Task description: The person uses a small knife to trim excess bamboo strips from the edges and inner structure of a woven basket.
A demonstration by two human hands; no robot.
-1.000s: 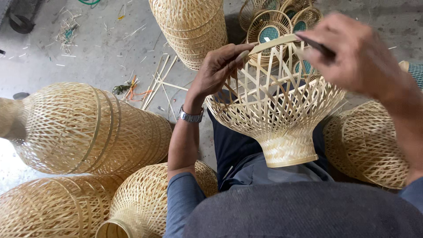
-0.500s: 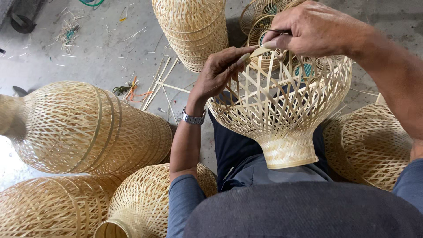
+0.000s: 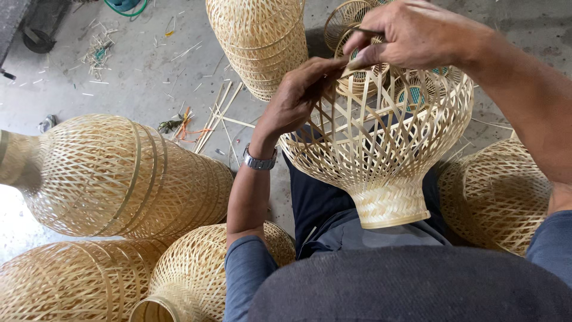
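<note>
1. The grey concrete floor [image 3: 119, 77] fills the upper left, smooth but scuffed, littered with pale bamboo offcuts [image 3: 217, 116] and small scraps of green and orange.
2. A large finished woven lampshade [image 3: 113, 176] lies on its side at the left, bulbous and narrowing to a neck, its thin bamboo strips crossed in open diamonds and banded by wider hoops.
3. Two more such shades [image 3: 77, 283] [image 3: 196, 274] lie below it, a tall one [image 3: 259, 39] stands at the top, and another [image 3: 497, 194] sits at the right edge.
4. The unfinished bamboo lampshade [image 3: 381, 155] rests over the person's lap in dark trousers, its tightly plaited collar towards the body, its loose, wide-spaced strips flaring away.
5. The right hand [image 3: 417, 33] is closed, thumb and forefinger pinching a thin dark strip at the open rim.
6. The left hand [image 3: 298, 95], with a metal wristwatch [image 3: 259, 160] on its wrist, curls its fingers over the strips at the rim just below the right hand, gripping them.
7. Small round woven pieces [image 3: 348, 18] with teal centres show beyond the rim.
</note>
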